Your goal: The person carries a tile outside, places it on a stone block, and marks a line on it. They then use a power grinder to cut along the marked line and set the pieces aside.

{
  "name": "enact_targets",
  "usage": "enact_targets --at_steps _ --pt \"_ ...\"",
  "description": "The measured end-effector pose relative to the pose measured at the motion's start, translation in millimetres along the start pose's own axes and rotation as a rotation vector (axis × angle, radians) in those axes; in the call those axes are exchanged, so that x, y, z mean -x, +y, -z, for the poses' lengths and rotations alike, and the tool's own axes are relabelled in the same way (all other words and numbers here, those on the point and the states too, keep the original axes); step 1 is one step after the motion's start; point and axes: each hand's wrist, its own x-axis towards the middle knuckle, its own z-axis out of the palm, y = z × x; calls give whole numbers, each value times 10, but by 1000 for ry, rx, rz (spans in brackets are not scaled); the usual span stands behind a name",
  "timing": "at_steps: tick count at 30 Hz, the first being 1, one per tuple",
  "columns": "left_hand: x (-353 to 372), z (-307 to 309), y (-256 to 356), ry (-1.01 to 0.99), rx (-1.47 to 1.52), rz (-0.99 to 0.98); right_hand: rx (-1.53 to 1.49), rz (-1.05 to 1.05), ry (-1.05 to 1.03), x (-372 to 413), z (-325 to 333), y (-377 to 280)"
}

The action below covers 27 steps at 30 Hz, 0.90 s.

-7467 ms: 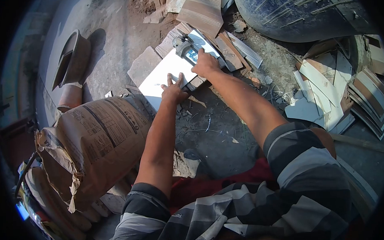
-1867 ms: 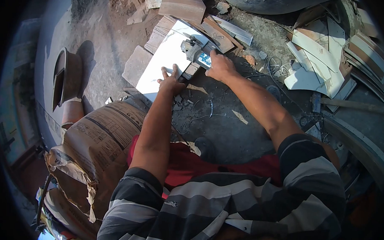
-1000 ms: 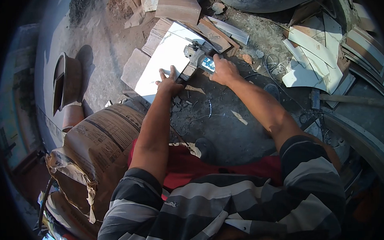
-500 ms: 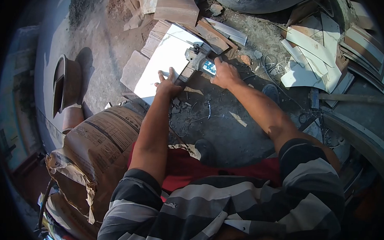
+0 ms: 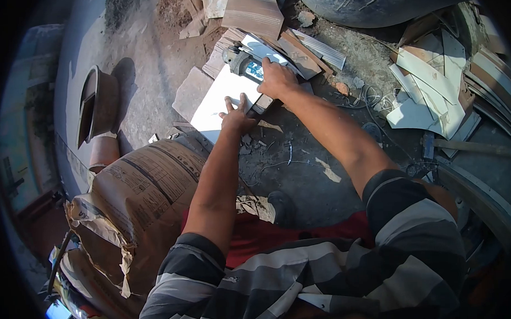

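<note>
A glossy white tile [image 5: 213,107] lies at a slant on other slabs on the ground. My left hand [image 5: 238,118] rests on its near part, fingers spread and pressed flat. My right hand [image 5: 278,81] is wrapped round the body of a handheld power tile cutter [image 5: 242,64], which has a grey metal head and a blue-and-white label. The cutter sits over the far part of the tile, beyond my left hand. Its blade is hidden from this angle.
Broken white tiles [image 5: 433,91] are heaped at the right, near a long-handled tool [image 5: 469,145]. A torn paper sack [image 5: 149,174] stands at the left, with a basin [image 5: 99,103] behind it. Loose wire [image 5: 368,96] and tile scraps litter the ground. A large dark rounded container [image 5: 368,3] is at the back.
My right hand has moved the tile cutter from the tile's right edge leftward and away from me, across its far part. My left hand stays flat on the tile. The view has shifted slightly.
</note>
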Motion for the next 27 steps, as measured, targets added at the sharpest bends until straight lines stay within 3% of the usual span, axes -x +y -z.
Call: enact_targets --at_steps 12,27 --pt "-6 -23 12 -6 34 17 -34 -109 -72 -328 -64 -210" --pt "-61 -58 -38 1 13 -35 -50 -93 -82 -342 -87 -227"
